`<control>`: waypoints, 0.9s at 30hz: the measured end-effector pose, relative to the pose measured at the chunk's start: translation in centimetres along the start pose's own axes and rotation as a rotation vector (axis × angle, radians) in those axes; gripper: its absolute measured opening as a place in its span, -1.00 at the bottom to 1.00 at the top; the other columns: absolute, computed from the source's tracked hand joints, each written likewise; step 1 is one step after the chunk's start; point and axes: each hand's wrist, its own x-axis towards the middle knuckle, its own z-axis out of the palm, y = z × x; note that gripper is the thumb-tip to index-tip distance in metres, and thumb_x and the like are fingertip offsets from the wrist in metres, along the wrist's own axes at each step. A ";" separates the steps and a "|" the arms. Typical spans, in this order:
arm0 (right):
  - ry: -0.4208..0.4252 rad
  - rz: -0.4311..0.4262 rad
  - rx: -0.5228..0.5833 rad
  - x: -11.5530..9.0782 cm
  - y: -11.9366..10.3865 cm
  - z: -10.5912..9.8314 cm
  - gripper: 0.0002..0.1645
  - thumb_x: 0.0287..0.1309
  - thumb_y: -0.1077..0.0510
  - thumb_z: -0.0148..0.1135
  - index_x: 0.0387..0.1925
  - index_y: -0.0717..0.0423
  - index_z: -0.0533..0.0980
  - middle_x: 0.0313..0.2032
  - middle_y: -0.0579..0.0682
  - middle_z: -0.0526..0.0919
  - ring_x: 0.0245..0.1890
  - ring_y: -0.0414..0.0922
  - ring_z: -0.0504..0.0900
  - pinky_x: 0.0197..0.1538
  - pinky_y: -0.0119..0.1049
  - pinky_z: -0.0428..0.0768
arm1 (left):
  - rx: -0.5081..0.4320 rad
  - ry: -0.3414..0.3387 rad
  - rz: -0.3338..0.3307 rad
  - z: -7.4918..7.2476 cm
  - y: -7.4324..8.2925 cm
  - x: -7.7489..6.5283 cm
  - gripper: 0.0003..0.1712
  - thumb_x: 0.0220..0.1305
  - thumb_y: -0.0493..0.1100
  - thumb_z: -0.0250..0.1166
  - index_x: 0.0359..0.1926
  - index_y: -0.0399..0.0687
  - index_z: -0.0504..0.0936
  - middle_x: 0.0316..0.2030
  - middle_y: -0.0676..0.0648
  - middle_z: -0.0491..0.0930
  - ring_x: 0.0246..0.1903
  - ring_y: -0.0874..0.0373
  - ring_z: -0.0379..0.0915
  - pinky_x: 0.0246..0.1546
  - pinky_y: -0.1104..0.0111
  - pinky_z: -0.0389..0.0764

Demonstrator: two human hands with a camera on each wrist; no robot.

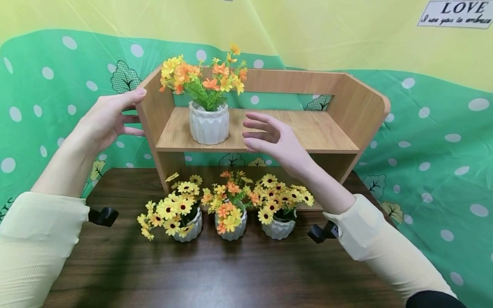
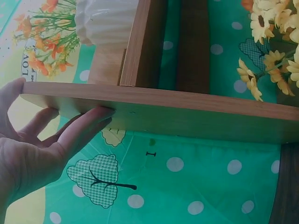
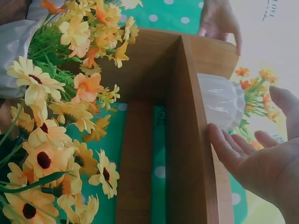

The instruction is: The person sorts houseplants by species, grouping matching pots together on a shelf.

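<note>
My left hand (image 1: 109, 115) touches the left side panel of a wooden shelf (image 1: 246, 147); the thumb lies at its front edge and the fingers rest straight on its outer face (image 2: 196, 122). On the upper board stands a white ribbed pot (image 1: 209, 128) with orange and yellow flowers (image 1: 208, 79). To the right of this pot, my right hand (image 1: 279, 143) is held over the board's front edge, with fingers loosely bent and nothing in them. In the right wrist view its palm (image 3: 266, 163) faces the white pot (image 3: 222, 100), with a gap between.
Three more potted flowers stand on the dark table (image 1: 215, 282) before the shelf: a yellow one (image 1: 177, 209) at left, an orange and yellow one (image 1: 231, 209) in the middle and another yellow one (image 1: 279, 201) at right. A green and yellow patterned cloth (image 1: 435, 128) hangs behind.
</note>
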 end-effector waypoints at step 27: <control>0.026 -0.014 -0.076 -6.4 1.6 0.9 -0.31 0.36 0.19 0.32 0.46 -0.01 0.36 0.33 0.00 0.59 0.29 -0.09 0.64 0.17 -0.26 0.71 | -0.094 -0.025 0.010 0.0 0.0 0.1 -0.15 0.48 0.16 0.22 0.61 0.01 0.14 0.55 0.00 0.06 0.45 -0.12 0.11 -0.28 0.30 0.82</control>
